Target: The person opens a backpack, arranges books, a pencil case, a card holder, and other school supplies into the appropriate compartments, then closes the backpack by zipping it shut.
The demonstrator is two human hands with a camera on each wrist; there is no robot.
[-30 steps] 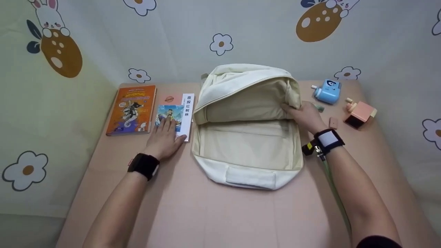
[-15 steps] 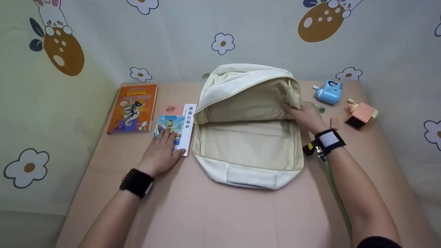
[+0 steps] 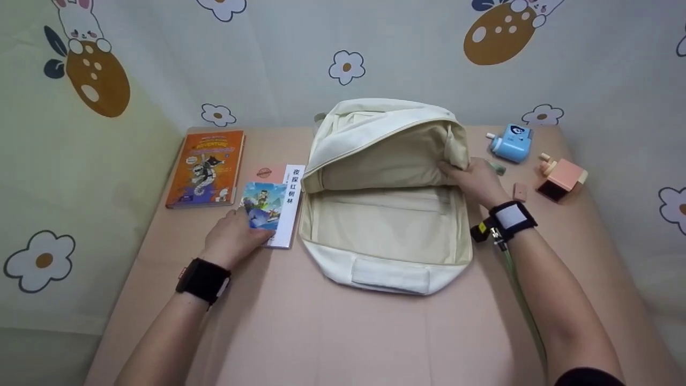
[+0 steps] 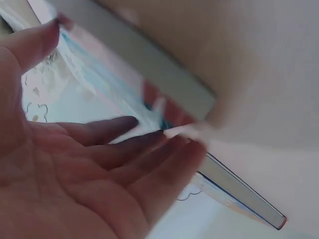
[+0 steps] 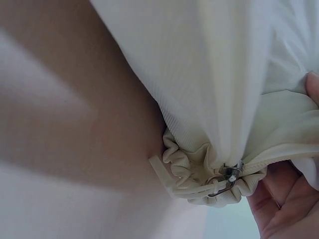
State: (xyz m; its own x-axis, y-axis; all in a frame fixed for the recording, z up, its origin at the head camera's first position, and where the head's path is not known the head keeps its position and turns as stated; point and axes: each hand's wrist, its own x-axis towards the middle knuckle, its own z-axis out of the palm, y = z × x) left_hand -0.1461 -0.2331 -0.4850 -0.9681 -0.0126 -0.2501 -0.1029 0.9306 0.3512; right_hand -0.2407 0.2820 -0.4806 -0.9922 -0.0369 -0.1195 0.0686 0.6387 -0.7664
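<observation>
A cream backpack [image 3: 391,274] lies unzipped in the middle of the table, its lid raised. My right hand [image 3: 479,179] grips the lid's right edge; in the right wrist view, fingers [image 5: 286,199] show behind the fabric near the zipper. Just left of the bag lies a book [image 3: 262,206] with a white spine strip and a blue picture. My left hand [image 3: 231,240] is at that book's lower left side, the thumb over its lower part. In the left wrist view, the fingers of the left hand [image 4: 89,169] are spread near the book's edge [image 4: 144,64].
An orange book [image 3: 206,169] lies at the far left. To the bag's right are a blue pencil sharpener [image 3: 512,143], a pink-and-black sharpener [image 3: 561,179], a small pink eraser [image 3: 520,192] and a small green item [image 3: 498,168]. A patterned curtain [image 3: 278,69] hangs behind the table.
The white-and-blue book has slid toward the person along the bag's left side. My left hand has shifted from on top of the cover to its lower left edge. The right hand stays put.
</observation>
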